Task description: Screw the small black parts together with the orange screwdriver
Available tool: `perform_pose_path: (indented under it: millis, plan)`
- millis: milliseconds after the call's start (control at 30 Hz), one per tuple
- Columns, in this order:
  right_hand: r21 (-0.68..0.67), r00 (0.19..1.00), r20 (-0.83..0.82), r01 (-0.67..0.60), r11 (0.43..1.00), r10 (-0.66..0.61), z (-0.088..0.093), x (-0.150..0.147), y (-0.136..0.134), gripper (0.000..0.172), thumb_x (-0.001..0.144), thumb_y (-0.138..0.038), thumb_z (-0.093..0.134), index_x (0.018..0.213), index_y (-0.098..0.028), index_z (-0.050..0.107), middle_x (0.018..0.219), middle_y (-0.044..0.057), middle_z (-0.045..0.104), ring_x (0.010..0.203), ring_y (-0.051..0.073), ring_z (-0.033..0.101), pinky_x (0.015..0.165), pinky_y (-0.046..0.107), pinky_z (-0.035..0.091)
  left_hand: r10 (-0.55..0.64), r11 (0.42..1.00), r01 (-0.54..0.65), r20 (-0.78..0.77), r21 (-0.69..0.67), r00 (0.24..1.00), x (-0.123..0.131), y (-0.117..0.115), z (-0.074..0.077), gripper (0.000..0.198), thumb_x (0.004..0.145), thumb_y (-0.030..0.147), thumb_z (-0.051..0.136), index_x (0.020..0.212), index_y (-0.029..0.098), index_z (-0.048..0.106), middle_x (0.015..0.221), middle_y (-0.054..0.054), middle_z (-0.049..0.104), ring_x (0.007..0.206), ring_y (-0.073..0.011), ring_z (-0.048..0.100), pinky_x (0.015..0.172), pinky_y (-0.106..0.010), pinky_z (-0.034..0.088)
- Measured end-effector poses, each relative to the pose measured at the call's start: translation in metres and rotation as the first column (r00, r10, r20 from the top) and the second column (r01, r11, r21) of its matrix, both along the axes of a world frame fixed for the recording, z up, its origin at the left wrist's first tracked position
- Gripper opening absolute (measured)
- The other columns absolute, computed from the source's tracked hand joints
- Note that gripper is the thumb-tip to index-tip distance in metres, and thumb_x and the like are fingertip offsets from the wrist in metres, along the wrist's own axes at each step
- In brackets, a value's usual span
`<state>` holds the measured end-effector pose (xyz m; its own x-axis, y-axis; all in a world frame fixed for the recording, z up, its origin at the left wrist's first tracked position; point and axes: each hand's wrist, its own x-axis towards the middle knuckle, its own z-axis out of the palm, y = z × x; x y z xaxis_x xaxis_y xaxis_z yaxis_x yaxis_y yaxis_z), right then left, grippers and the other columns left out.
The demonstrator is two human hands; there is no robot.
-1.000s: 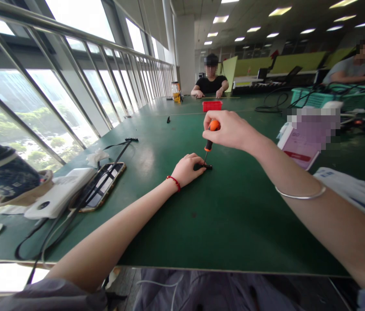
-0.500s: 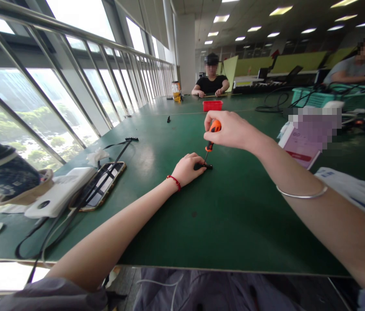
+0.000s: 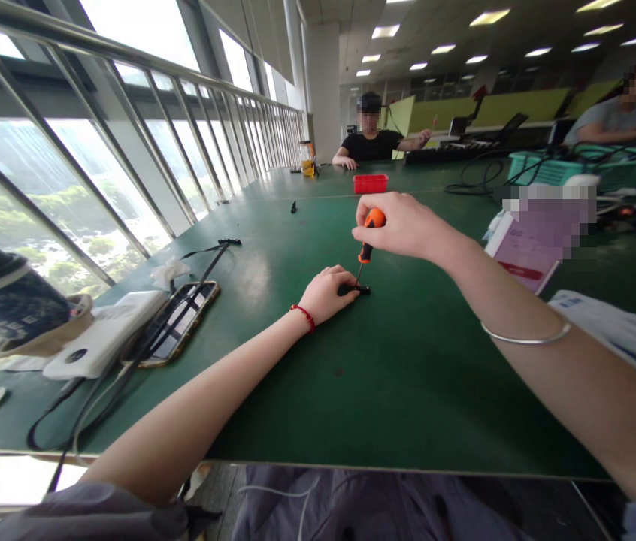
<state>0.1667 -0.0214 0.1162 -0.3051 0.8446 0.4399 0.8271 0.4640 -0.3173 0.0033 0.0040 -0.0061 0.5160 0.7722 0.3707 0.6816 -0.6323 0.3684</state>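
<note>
My right hand (image 3: 400, 224) is closed round the orange and black handle of a screwdriver (image 3: 365, 252). The thin shaft points down, its tip meeting a small black part (image 3: 364, 289) on the green table (image 3: 408, 391). Fingers and thumb of my left hand (image 3: 329, 294) pinch that part against the tabletop from the left side. Its left end is partly covered by my fingers, and I cannot make out what kind of part it is.
To the left lie a phone (image 3: 186, 323) with black straps across it, a white box (image 3: 104, 334) and a cup (image 3: 10, 304). A red tray (image 3: 371, 183) and a small black piece (image 3: 294, 207) are farther back. A person (image 3: 371, 139) sits opposite; a teal basket (image 3: 537, 170) stands right.
The person opposite has raised one hand out to the side. My right fingers have shifted slightly on the screwdriver; my left hand and the black part stay in place.
</note>
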Motion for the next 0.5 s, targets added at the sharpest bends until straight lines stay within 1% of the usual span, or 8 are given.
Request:
perform_pose_path:
  millis: [100, 133, 167, 233, 267, 367, 433, 500]
  plan:
    - [-0.038, 1.000, 0.000, -0.014, 0.999, 0.014, 0.0001, -0.0004, -0.0004, 0.031, 0.079, -0.043, 0.046, 0.065, -0.019, 0.059, 0.064, 0.002, 0.058, 0.059, 0.013, 0.046, 0.055, 0.027, 0.030, 0.000, 1.000, 0.000, 0.000, -0.004, 1.000, 0.0003, 0.0000, 0.0000, 0.014, 0.078, 0.026, 0.058, 0.087, 0.020, 0.067, 0.094, -0.004, 0.063, 0.092, -0.0200, 0.056, 0.087, -0.034, 0.046]
    - [-0.038, 1.000, -0.001, -0.023, 0.999, 0.023, -0.0001, -0.0003, 0.0000, 0.030, 0.079, -0.041, 0.046, 0.064, -0.019, 0.059, 0.064, 0.002, 0.058, 0.059, 0.013, 0.046, 0.055, 0.027, 0.030, -0.001, 1.000, 0.001, 0.001, -0.004, 1.000, 0.0004, 0.0000, 0.0000, 0.014, 0.078, 0.026, 0.058, 0.087, 0.020, 0.067, 0.094, -0.004, 0.063, 0.092, -0.0200, 0.056, 0.088, -0.034, 0.046]
    - [-0.027, 1.000, -0.002, -0.028, 0.999, 0.028, -0.0003, -0.0001, 0.0005, 0.026, 0.077, -0.039, 0.048, 0.065, -0.019, 0.059, 0.066, 0.002, 0.059, 0.060, 0.013, 0.046, 0.056, 0.027, 0.030, -0.001, 1.000, 0.001, 0.002, -0.004, 1.000, 0.0004, 0.0001, 0.0000, 0.014, 0.078, 0.026, 0.058, 0.087, 0.020, 0.067, 0.094, -0.004, 0.063, 0.092, -0.0200, 0.056, 0.088, -0.034, 0.046]
    - [0.002, 1.000, -0.008, -0.029, 1.000, 0.029, -0.0007, 0.0004, 0.0016, 0.016, 0.071, -0.034, 0.053, 0.070, -0.020, 0.060, 0.070, 0.001, 0.060, 0.062, 0.014, 0.048, 0.057, 0.027, 0.031, 0.000, 1.000, 0.000, 0.002, -0.002, 1.000, 0.0004, 0.0002, 0.0000, 0.014, 0.078, 0.026, 0.057, 0.087, 0.020, 0.067, 0.094, -0.004, 0.062, 0.092, -0.0201, 0.056, 0.088, -0.034, 0.046]
    - [0.011, 1.000, -0.009, -0.028, 1.000, 0.028, -0.0009, 0.0006, 0.0020, 0.014, 0.069, -0.033, 0.055, 0.073, -0.020, 0.060, 0.072, 0.001, 0.061, 0.063, 0.014, 0.048, 0.057, 0.026, 0.032, 0.002, 1.000, -0.002, 0.001, -0.002, 1.000, 0.0003, 0.0002, 0.0000, 0.014, 0.078, 0.027, 0.057, 0.087, 0.020, 0.067, 0.094, -0.004, 0.062, 0.092, -0.0201, 0.056, 0.088, -0.034, 0.046]
    - [0.010, 1.000, -0.007, -0.022, 1.000, 0.022, -0.0008, 0.0005, 0.0014, 0.017, 0.067, -0.034, 0.057, 0.078, -0.021, 0.060, 0.073, 0.001, 0.061, 0.065, 0.015, 0.049, 0.058, 0.026, 0.032, 0.005, 1.000, -0.005, -0.008, -0.005, 1.000, 0.0001, 0.0002, 0.0001, 0.014, 0.078, 0.026, 0.057, 0.087, 0.020, 0.066, 0.094, -0.004, 0.062, 0.091, -0.0203, 0.056, 0.087, -0.034, 0.047]
    - [-0.004, 1.000, -0.002, -0.016, 1.000, 0.016, -0.0003, 0.0000, 0.0001, 0.018, 0.071, -0.038, 0.054, 0.073, -0.020, 0.059, 0.069, 0.001, 0.059, 0.063, 0.015, 0.048, 0.057, 0.027, 0.031, 0.003, 1.000, -0.003, -0.009, -0.004, 1.000, 0.0001, 0.0001, 0.0000, 0.015, 0.078, 0.026, 0.057, 0.087, 0.020, 0.066, 0.094, -0.004, 0.062, 0.092, -0.0204, 0.056, 0.087, -0.034, 0.047]
    - [-0.024, 1.000, 0.003, -0.019, 1.000, 0.019, 0.0002, -0.0004, -0.0009, 0.027, 0.077, -0.041, 0.047, 0.066, -0.019, 0.058, 0.063, 0.001, 0.056, 0.060, 0.014, 0.046, 0.056, 0.027, 0.031, 0.001, 1.000, -0.001, -0.009, -0.004, 1.000, 0.0003, -0.0002, 0.0001, 0.014, 0.078, 0.026, 0.057, 0.087, 0.020, 0.066, 0.095, -0.004, 0.062, 0.093, -0.0204, 0.056, 0.088, -0.034, 0.046]
